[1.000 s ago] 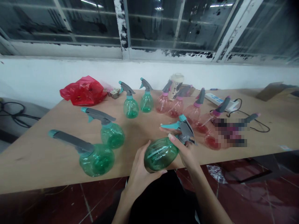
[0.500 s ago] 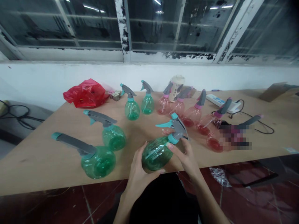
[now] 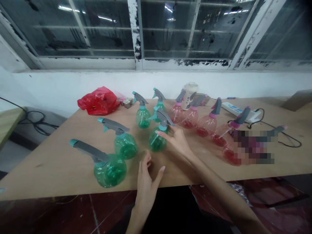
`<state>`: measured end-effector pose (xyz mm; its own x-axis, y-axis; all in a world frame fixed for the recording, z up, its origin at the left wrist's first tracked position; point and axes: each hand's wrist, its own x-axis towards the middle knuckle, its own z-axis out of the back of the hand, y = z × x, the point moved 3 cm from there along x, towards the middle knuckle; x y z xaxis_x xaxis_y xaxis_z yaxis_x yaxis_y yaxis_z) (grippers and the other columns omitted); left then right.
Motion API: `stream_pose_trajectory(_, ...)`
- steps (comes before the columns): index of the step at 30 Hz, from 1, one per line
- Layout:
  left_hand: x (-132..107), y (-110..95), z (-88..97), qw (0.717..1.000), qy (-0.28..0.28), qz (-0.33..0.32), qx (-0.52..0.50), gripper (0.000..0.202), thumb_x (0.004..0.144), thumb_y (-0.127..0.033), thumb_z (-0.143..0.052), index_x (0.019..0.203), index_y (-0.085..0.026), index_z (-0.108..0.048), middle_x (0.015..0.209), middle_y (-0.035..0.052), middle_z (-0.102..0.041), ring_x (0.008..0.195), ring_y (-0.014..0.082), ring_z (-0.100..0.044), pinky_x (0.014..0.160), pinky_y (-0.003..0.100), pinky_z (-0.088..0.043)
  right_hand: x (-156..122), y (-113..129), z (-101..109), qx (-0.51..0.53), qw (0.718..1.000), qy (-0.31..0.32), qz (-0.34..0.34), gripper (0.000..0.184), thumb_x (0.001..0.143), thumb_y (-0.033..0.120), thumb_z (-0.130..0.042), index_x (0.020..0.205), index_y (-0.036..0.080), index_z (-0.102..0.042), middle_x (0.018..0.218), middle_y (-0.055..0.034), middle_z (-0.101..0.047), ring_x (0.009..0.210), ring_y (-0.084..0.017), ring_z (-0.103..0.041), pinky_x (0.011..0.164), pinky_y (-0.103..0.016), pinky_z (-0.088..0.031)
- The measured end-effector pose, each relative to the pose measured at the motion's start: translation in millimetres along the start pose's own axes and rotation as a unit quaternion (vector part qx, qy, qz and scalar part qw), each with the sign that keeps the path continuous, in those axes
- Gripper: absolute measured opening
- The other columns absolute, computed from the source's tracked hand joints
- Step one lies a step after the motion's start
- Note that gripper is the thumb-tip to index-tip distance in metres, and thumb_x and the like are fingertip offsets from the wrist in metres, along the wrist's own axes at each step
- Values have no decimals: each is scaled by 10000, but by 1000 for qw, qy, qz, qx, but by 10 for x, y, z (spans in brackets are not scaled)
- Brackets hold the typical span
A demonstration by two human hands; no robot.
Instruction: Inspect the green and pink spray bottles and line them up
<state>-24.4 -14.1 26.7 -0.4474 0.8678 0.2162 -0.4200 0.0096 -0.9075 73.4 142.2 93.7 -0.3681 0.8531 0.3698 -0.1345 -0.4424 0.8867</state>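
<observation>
A green spray bottle [image 3: 157, 138] with a grey and teal trigger head stands upright on the wooden table [image 3: 60, 156]. My right hand [image 3: 176, 139] reaches to it, thumb and fingers pinching its teal collar. My left hand [image 3: 146, 177] hovers at the table's front edge, fingers apart and holding nothing. Further green spray bottles stand at the left [image 3: 110, 165], [image 3: 123, 143] and behind [image 3: 142, 113]. A row of pink spray bottles [image 3: 207, 122] runs to the right.
A red plastic bag [image 3: 99, 100] lies at the back left. A lidded paper cup [image 3: 190, 92], a white power strip [image 3: 237, 109] and black cables [image 3: 280, 133] lie at the back right. A white wall and dark windows stand behind the table.
The green bottle went from both hands, tilted near the front edge, to standing upright farther back. My left hand let go and drew back.
</observation>
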Motion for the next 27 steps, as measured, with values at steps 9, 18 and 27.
stream_pose_trajectory(9,-23,1,38,998,17,-10,63,328,882,-383,-541,1175,-234,-545,1098,69,-601,1035,230,-607,923,443,-495,459,62,-499,-56,995,41,71,398,749,526,-658,963,192,-687,958,-63,-729,874,-240,-665,799,-350,-493)
stream_pose_trajectory(18,-10,-33,36,995,16,-38,89,233,894,-327,-526,1104,-253,-594,1075,55,-636,1026,231,-617,921,429,-495,573,155,-824,-92,989,58,98,365,794,459,-633,1037,187,-644,1072,-85,-689,1018,-242,-627,889,-352,-467)
stream_pose_trajectory(27,-13,-14,51,994,18,-38,101,232,886,-331,-528,1096,-267,-603,1089,48,-639,1045,242,-612,951,448,-477,550,-9,-351,8,997,26,77,480,697,515,-712,1084,244,-626,1162,-58,-672,1071,-226,-631,950,-392,-475)
